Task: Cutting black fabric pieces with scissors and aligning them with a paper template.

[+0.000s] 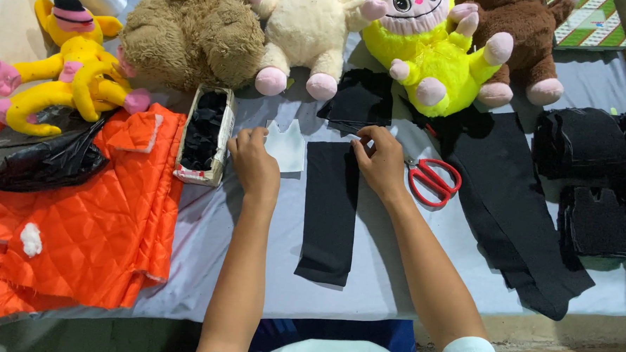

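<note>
A long black fabric strip (330, 212) lies lengthwise on the grey table cover (393, 271) in front of me. My right hand (380, 161) rests on its top right corner, fingers pinching the cloth edge. My left hand (254, 163) sits to the left of the strip, its fingertips on a small white paper pattern piece (288, 147) shaped like a vest. Red-handled scissors (434, 180) lie just right of my right hand.
Several plush toys line the far edge: yellow (64, 66), brown (192, 33), cream (309, 31), bright yellow (431, 54). A small box of black pieces (206, 132), orange quilted fabric (93, 216), a black plastic bag (39, 157), a wide black cloth (515, 213) and black cut stacks (594, 174) surround me.
</note>
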